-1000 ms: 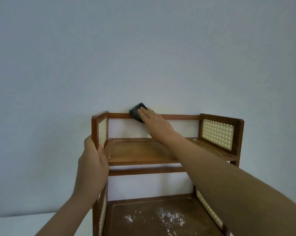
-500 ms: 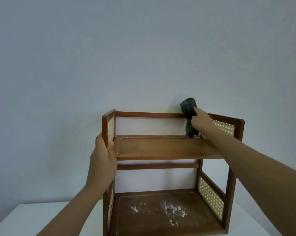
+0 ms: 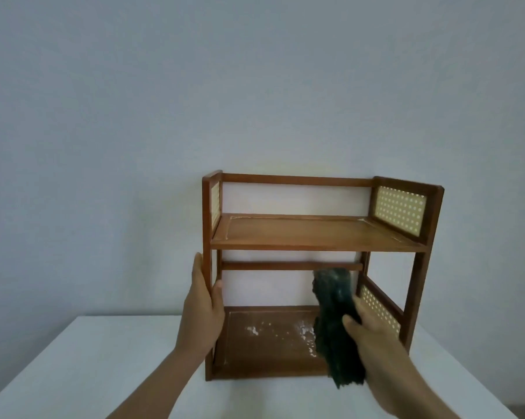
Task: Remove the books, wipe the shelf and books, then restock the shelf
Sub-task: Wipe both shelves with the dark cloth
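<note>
Head view, change: cloth [image 3: 336,322] carried down from the top back rail, half a second earlier, to the lower tier, just left of the right hand [image 3: 376,343].
Right hand: thumb and fingers curled round the dark cloth, bunched and hanging in front of the lower board's right part.
Left hand [image 3: 202,309]: moved down the left post from its top end; palm laid along the post, thumb hooked round its inner edge, fingers hidden behind.
Meaning: top rail apparently done; wiping judged to pass next to the lower tier.
Shelf [image 3: 315,234]: stood between the two hands on a white table [image 3: 89,367].
Upper tier: held nothing; pale residue along its edges.
Lower tier [image 3: 264,346]: held only white dusty specks, between the hands.
Books: none in sight, so removed already; restocking not yet begun.
</note>
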